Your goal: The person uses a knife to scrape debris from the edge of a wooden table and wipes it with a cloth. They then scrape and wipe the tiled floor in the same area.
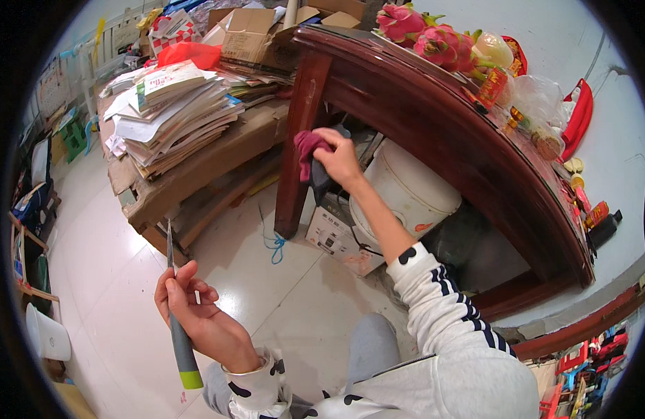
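My left hand (207,314) is closed around a hand tool (181,335) with a grey handle, a lime-green butt and a narrow metal blade pointing up and away from me. It may be a knife; the thin blade does not settle it. Bunched in my right hand (339,160) is a maroon cloth (305,149), with a dark grey part (319,180) hanging below my fingers. That hand is at the dark red wooden leg (301,120) of a table. Whether the cloth presses on the leg, I cannot tell.
A stack of papers and books (175,115) lies on a worn low table (202,173). Dragon fruit (445,47) rests on the red wooden table (432,110). Under it are a white bucket (406,183) and a printed carton (335,235). Blue string (277,246) lies by the leg's foot.
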{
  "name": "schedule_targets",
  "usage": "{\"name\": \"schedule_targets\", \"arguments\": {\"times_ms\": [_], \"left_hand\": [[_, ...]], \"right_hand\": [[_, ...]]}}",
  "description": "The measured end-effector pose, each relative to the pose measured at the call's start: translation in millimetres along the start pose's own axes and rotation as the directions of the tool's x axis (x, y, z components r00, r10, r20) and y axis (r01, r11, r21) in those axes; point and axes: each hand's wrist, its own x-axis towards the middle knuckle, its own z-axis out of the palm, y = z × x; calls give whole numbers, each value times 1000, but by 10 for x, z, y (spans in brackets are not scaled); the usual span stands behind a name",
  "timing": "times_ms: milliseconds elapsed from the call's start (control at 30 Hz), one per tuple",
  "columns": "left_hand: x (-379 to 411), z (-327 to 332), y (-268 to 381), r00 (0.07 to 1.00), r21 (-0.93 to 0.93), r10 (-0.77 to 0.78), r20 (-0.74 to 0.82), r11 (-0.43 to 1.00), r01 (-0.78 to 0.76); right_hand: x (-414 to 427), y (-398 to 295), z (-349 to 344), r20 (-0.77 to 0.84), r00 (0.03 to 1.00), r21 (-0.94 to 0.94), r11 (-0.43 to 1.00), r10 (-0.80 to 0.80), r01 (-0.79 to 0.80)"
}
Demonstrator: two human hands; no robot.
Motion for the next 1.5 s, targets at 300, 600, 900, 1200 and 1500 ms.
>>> {"name": "schedule_targets", "arguments": {"times_ms": [300,600,900,1200,1500], "left_hand": [[-9,102,-58,998,17,-12,-62,1000,13],[-1,66,-166,998,181,62,4,981,-62],[198,-101,-294,984,25,31,175,999,-36],[-122,-246,-70,942,260,30,335,958,-123],[-904,-539,-308,921,677,-32,388,688,-261]], "right_hand": [[185,-911,-360,-11,802,-721,561,-598,408],[-720,-930,-1577,-50,828,-917,354,-558,183],[-2339,-1350,-2990,-311,796,-945,258,-520,-201],[-2776,-582,-2134,-220,972,-671,736,-86,-86],[-3401,479,-888,206,910,-27,932,359,-362]]}}
